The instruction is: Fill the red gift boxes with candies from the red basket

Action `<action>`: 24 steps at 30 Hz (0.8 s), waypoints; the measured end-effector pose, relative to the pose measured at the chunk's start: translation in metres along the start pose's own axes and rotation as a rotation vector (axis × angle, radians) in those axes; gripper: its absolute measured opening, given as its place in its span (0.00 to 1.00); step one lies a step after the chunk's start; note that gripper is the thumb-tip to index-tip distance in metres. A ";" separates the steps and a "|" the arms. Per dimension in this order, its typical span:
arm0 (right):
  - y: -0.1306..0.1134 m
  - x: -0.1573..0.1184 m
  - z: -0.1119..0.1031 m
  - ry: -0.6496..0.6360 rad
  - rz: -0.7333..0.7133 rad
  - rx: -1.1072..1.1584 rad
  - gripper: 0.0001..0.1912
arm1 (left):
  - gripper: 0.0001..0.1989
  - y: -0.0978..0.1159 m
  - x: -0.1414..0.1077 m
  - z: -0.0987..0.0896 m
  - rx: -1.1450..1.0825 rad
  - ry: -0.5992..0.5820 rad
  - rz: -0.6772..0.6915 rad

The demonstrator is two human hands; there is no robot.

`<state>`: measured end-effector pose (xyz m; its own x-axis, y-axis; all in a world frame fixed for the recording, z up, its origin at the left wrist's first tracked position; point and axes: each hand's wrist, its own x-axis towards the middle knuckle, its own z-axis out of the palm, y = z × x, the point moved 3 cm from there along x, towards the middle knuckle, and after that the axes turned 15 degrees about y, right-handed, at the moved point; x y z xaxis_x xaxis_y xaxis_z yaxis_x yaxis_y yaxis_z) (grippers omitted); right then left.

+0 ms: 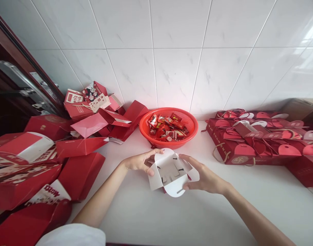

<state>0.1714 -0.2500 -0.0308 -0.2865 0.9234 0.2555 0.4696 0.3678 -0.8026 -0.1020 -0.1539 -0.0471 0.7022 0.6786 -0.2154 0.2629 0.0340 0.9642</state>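
A small paper gift box (171,173) stands on the white table with its flaps folded outward and its white inside facing up. Dark ends of a cord show through slots in its inner walls. My left hand (140,162) grips the left side, its thumb on the white left flap and its fingers behind. On the right, my right hand (204,175) curves around the box, fingers at the back corner and thumb near the rounded front flap. Just beyond the box sits a red plastic basket (143,131) holding red wrapped snacks (169,128).
Flattened and half-folded red boxes (82,171) pile up on the left. Closed red gift boxes with cord handles (248,147) stand in rows on the right, a brown carton (297,111) behind them. White tiles (177,75) line the back, and a door handle (25,83) is at far left.
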 end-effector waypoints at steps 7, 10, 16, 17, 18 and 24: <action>0.012 0.019 0.007 0.145 -0.220 -0.119 0.44 | 0.37 0.002 -0.002 -0.008 -0.043 0.105 0.053; 0.007 0.025 0.002 0.169 -0.288 -0.199 0.39 | 0.39 0.010 -0.005 -0.010 -0.036 0.115 0.054; -0.017 0.025 -0.022 0.144 -0.281 -0.227 0.31 | 0.44 0.036 -0.021 -0.024 0.110 0.132 0.073; -0.020 0.027 -0.027 0.156 -0.273 -0.202 0.30 | 0.43 0.043 -0.024 -0.029 0.146 0.142 0.066; -0.023 0.030 -0.033 0.176 -0.266 -0.169 0.28 | 0.42 0.050 -0.027 -0.035 0.191 0.164 0.060; -0.018 0.088 -0.061 0.448 -0.099 0.131 0.17 | 0.29 0.103 0.005 -0.070 0.478 0.504 0.207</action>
<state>0.1881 -0.1688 0.0391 0.0775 0.8516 0.5185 0.3406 0.4661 -0.8165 -0.1182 -0.0956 0.0617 0.4087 0.8961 0.1733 0.4988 -0.3783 0.7798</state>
